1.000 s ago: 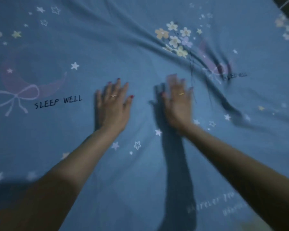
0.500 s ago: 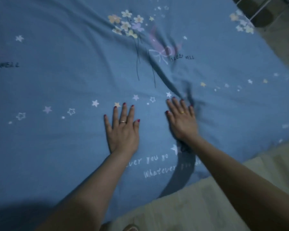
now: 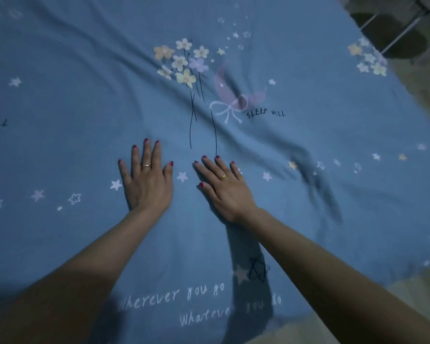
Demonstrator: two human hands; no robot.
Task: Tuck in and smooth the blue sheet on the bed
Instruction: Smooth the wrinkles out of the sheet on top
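A: Both your palms are flat on the blue sheet (image 3: 90, 125), which fills nearly the whole frame. Your left hand (image 3: 148, 181) lies at the centre, fingers straight and together. Your right hand (image 3: 225, 188) lies just beside it, fingers straight and slightly spread. Neither grips anything.

B: So how should I run this stroke?

A: I'd press evenly and sweep outward from the centre. The biggest fold (image 3: 315, 180) sits to the right of your right hand, a dark ridge slanting toward the lower right. Push along it toward the sheet's edge, not across it, or you'll likely just shift the crease elsewhere.

B: Anything else still wrinkled?

A: Softer creases run from the upper left down through the flower print (image 3: 181, 62) and the pink bow (image 3: 230, 109) above your hands. Those probably need a second pass.

B: And the edges?

A: At lower right the sheet's edge lies over a pale surface, perhaps bare mattress (image 3: 412, 294); I can't tell. It looks untucked there. At upper right you can see floor (image 3: 422, 80) and something dark (image 3: 387, 39), too dim to identify.
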